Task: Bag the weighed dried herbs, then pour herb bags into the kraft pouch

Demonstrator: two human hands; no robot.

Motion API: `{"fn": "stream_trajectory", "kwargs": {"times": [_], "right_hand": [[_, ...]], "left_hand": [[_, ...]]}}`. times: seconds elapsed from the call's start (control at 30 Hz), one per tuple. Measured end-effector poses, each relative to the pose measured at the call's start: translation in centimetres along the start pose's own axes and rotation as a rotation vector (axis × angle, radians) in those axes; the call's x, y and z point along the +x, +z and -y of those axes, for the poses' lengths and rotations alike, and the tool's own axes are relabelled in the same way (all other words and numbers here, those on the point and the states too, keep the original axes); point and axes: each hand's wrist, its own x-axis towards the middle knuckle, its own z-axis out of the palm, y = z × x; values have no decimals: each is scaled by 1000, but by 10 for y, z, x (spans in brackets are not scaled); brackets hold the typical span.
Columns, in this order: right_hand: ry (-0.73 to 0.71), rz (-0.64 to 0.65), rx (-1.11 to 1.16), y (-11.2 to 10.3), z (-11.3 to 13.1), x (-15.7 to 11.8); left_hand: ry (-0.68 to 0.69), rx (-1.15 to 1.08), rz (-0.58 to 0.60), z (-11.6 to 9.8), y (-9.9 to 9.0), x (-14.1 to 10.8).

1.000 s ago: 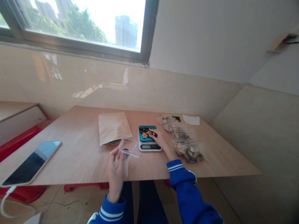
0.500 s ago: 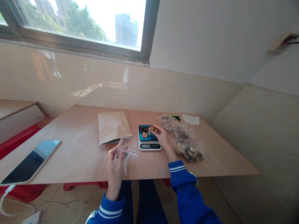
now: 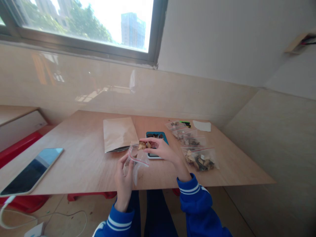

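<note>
My left hand [image 3: 124,179] holds a clear zip bag [image 3: 139,161] with a red stripe, its mouth spread apart. Dried brown slices [image 3: 142,145] are pinched in my right hand [image 3: 160,149], right at the bag's mouth. Behind my right hand is a small scale [image 3: 156,157] with a blue top, partly covered by the hand. Dark dried pieces [image 3: 155,135] lie on its plate.
Several filled zip bags [image 3: 201,162] lie at the right, near a green and black item [image 3: 185,124] and white paper [image 3: 202,126]. A kraft pouch [image 3: 119,133] lies behind my left hand. A phone [image 3: 33,171] rests at the table's left edge.
My right hand has moved left and nearer from the scale's plate to the bag's mouth, carrying dried slices. The left hand with the bag has shifted slightly right.
</note>
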Motion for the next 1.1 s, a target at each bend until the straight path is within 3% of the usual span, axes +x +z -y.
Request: {"fn": "stream_trajectory", "kwargs": {"times": [0.13,0.23,0.3,0.37,0.43,0.47,0.57,0.7,0.93,1.1], "right_hand": [[-67,139,-225,21,32,-4],[-129,169,-214,22,33,-3],[-144,77,-202,13,18,0],[-108,-132,-269,-2,-8,3],[8,-408,-474,-21,-40,5],[59,-481,-529,-30,-56,5],[147,-590,-632,-49,-95,2],[199,-636,-719,-56,-120,-4],[188,-650,-718,-56,-115,3],[94,-572,-584,-39,-77,5]], "left_hand": [[7,8,-49,5,0,-1],[0,-9,-81,4,-2,0],[-6,-7,-83,2,-4,0],[-20,-11,-72,1,-7,1],[-36,-19,-70,0,-8,1],[-42,-20,-71,0,-9,1],[-52,-25,-76,0,-10,2],[-66,-32,-70,0,-9,3],[-84,-14,-68,2,-11,2],[-89,-18,-64,7,-12,2]]}}
